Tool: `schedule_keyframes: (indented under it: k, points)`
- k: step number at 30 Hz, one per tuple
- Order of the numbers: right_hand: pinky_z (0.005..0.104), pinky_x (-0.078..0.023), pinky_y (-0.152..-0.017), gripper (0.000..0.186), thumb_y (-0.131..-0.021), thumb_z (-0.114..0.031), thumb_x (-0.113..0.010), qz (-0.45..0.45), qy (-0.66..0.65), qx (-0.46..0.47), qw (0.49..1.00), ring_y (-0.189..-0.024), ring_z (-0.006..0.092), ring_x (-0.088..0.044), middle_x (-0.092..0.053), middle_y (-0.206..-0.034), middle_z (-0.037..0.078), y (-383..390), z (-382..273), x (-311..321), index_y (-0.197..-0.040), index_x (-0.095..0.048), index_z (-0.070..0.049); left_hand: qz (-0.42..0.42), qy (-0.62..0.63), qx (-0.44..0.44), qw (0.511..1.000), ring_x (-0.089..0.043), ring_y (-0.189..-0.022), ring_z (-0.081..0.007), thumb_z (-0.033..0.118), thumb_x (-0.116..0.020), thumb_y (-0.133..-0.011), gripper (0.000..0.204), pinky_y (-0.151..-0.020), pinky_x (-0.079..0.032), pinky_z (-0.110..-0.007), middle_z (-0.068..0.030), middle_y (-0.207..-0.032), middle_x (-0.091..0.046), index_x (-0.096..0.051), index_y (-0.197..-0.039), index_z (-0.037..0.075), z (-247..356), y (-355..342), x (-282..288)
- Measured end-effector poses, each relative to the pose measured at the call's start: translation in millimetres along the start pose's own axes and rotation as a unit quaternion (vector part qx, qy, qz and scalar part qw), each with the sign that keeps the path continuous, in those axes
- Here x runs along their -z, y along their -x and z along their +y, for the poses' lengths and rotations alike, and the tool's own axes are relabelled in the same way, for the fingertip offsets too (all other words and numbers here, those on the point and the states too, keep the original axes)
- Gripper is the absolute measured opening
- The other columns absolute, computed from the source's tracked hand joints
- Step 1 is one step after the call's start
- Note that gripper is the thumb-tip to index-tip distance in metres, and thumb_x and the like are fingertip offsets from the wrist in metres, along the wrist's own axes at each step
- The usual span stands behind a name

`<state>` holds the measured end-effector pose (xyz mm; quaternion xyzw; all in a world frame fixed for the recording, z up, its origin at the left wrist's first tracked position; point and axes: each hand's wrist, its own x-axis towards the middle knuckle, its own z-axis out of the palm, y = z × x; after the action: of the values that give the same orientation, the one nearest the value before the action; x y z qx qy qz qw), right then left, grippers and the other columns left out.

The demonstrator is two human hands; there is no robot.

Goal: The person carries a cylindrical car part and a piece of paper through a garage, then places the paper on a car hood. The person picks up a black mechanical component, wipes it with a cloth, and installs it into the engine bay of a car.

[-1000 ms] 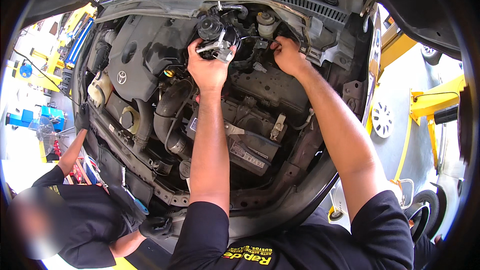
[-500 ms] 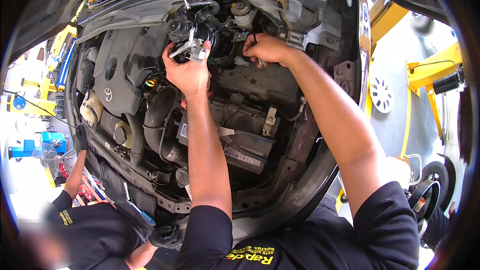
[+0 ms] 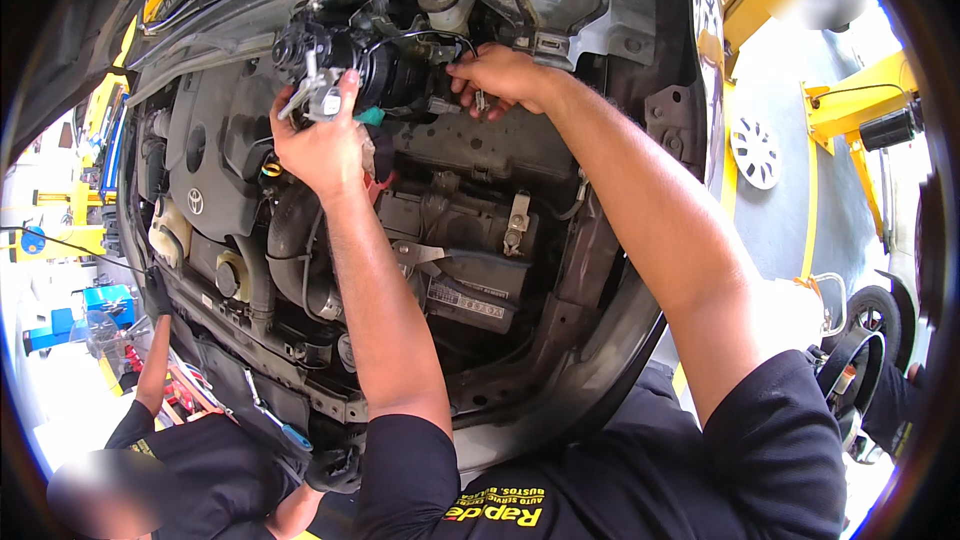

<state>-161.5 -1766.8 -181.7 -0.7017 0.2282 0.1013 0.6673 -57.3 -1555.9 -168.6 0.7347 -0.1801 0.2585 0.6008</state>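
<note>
My left hand [image 3: 322,148] grips a black fuel filter assembly [image 3: 392,75] from its near side, thumb and fingers around its metal bracket. The assembly tilts over in the rear of the engine bay, with metal pipe fittings [image 3: 318,90] pointing up. A bit of teal [image 3: 370,117] shows at its lower side. To the right, my right hand [image 3: 503,80] has its fingers curled together around a thin black wire [image 3: 440,34] that arcs over from the assembly. A small metallic end shows beneath those fingers. Close to the fingertips is a grey connector [image 3: 440,105].
A battery [image 3: 470,285] sits nearer me, right of a ribbed black intake hose [image 3: 292,230]. The engine cover [image 3: 215,155] lies left. A fluid reservoir [image 3: 440,0] stands behind. At lower left, a co-worker's gloved hand [image 3: 335,468] rests by the front edge.
The filter assembly has tilted and come up in my left hand, showing more of its black cylinder. The thin wire now spans visibly to my right hand. The whole view has shifted slightly.
</note>
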Motion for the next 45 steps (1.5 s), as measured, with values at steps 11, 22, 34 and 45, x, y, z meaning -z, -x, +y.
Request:
schedule_keyframes:
  k: [11, 22, 34, 45]
  points:
    - [0.0301, -0.06, -0.08, 0.019, -0.091, -0.007, -0.07, -0.037, -0.19, 0.192, 0.962, -0.085, 0.0215, -0.071, -0.07, -0.1, 0.011, -21, 12, -1, -0.107, -0.065, 0.002, 0.09, 0.285, 0.217, 0.929, -0.064, -0.076, -0.0168, 0.015, -0.074, -0.086, 0.024, -0.069, -0.055, -0.033, -0.0063, -0.092, -0.07, -0.07, -0.103, -0.001, 20, -10, 27]
    - [0.0308, -0.053, -0.086, 0.045, -0.096, -0.012, -0.069, 0.032, -0.029, 0.22, 0.975, -0.096, 0.0154, -0.066, -0.072, -0.11, 0.008, -20, -4, -50, -0.139, -0.059, -0.005, -0.018, 0.105, 0.176, 0.979, -0.061, -0.076, -0.0145, 0.023, -0.076, -0.09, 0.025, -0.072, -0.051, -0.03, -0.0042, -0.092, -0.065, -0.065, -0.094, 0.001, 10, -26, 28]
    - [0.0348, -0.048, -0.101, 0.047, -0.093, -0.024, -0.073, 0.025, 0.01, 0.322, 0.946, -0.111, 0.0224, -0.066, -0.073, -0.114, 0.013, -27, -9, -58, -0.132, -0.064, 0.001, -0.236, 0.064, 0.003, 0.97, -0.067, -0.1, -0.0177, 0.003, -0.096, -0.063, 0.073, -0.094, -0.054, -0.034, -0.0095, -0.115, -0.068, -0.056, -0.124, -0.003, -24, -21, 14]
    - [0.0324, -0.055, -0.064, 0.009, -0.086, -0.004, -0.071, 0.002, 0.048, 0.224, 0.973, -0.068, 0.0144, -0.071, -0.073, -0.082, 0.007, -15, -17, -29, -0.094, -0.069, 0.0, -0.171, 0.13, 0.208, 0.954, -0.066, -0.108, -0.029, 0.026, -0.079, -0.084, 0.062, -0.095, -0.055, -0.044, -0.014, -0.126, -0.064, -0.055, -0.135, -0.001, -6, -45, 44]
